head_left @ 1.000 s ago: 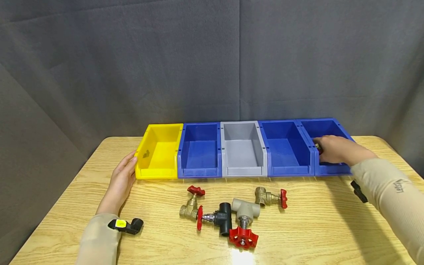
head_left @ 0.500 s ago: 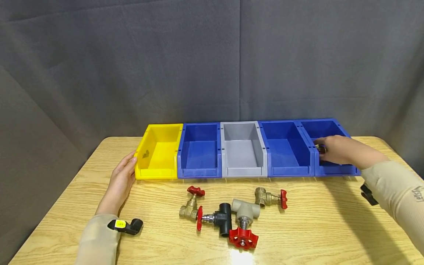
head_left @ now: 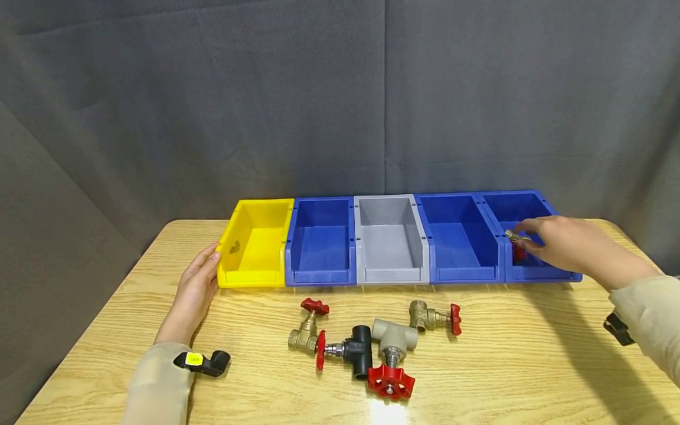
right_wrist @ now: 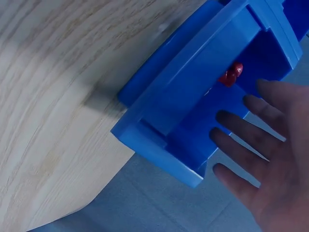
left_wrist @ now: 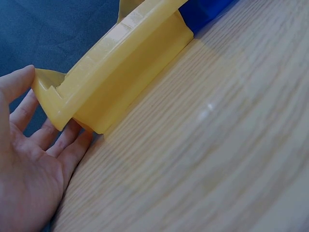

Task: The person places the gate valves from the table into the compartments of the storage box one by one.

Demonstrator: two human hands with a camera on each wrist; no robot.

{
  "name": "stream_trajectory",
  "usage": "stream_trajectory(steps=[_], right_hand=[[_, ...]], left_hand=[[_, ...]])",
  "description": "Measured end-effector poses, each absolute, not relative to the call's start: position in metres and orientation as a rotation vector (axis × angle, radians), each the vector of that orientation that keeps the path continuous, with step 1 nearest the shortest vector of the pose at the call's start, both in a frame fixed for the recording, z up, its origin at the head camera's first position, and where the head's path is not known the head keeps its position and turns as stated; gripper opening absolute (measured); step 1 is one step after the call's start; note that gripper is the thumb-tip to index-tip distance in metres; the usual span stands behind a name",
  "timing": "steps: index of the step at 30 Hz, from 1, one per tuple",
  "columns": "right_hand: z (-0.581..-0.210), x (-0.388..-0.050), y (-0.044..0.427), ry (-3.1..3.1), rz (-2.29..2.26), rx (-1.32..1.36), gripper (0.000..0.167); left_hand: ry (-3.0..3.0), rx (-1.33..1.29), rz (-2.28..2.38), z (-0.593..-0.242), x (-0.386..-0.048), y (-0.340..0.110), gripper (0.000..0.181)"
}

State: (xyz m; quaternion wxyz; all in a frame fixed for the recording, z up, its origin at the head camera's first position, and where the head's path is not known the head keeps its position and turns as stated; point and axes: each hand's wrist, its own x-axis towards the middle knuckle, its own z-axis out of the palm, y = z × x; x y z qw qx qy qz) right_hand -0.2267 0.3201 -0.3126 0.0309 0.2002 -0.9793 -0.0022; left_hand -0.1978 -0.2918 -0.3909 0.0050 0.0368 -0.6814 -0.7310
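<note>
My left hand (head_left: 195, 289) touches the left side of the yellow bin (head_left: 252, 277). In the left wrist view the thumb of the left hand (left_wrist: 36, 159) is at a corner of the yellow bin (left_wrist: 120, 84), with the fingers extended below. At the rightmost blue bin (head_left: 542, 273), my right hand (head_left: 571, 245) is over the right part. Beside its fingertips a brass valve with a red handle (head_left: 519, 252) stands in the bin. The right wrist view shows the right hand (right_wrist: 260, 145) with spread fingers, apart from the red handle (right_wrist: 231, 75).
Left of that bin stand another blue bin (head_left: 462, 273), a grey bin (head_left: 392, 275) and a blue bin (head_left: 320, 275). In front lie two brass valves (head_left: 304, 336) (head_left: 425, 317), a black valve (head_left: 361, 352) and a beige valve (head_left: 394, 337). A grey curtain (head_left: 340, 106) hangs behind.
My right hand has let go of the valve in the rightmost bin and moved to the right, with its sleeve. More of the valve shows. My left hand has stayed in place.
</note>
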Motion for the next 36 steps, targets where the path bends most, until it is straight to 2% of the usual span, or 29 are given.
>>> stream_trajectory(steps=[12,25,33,35,36], right_hand=[[-0.313,-0.196,0.321,-2.600,-0.047,0.682,0.021],[-0.317,-0.173,0.304,-2.469,0.025,0.801,0.028],[-0.322,-0.159,0.285,-2.450,0.107,0.862,0.023],[-0.324,-0.157,0.280,-2.442,0.125,0.883,0.029],[-0.325,-0.156,0.277,-2.434,0.128,0.892,0.038]], left_hand=[[-2.126,0.107,-2.278,-0.391,-0.200,-0.291,0.066],[-2.147,0.064,-2.280,-0.392,-0.200,-0.292,0.066],[-2.155,0.076,-2.279,-0.393,-0.200,-0.292,0.068],[-2.156,0.080,-2.277,-0.392,-0.200,-0.292,0.069],[-2.158,0.084,-2.275,-0.392,-0.200,-0.292,0.069]])
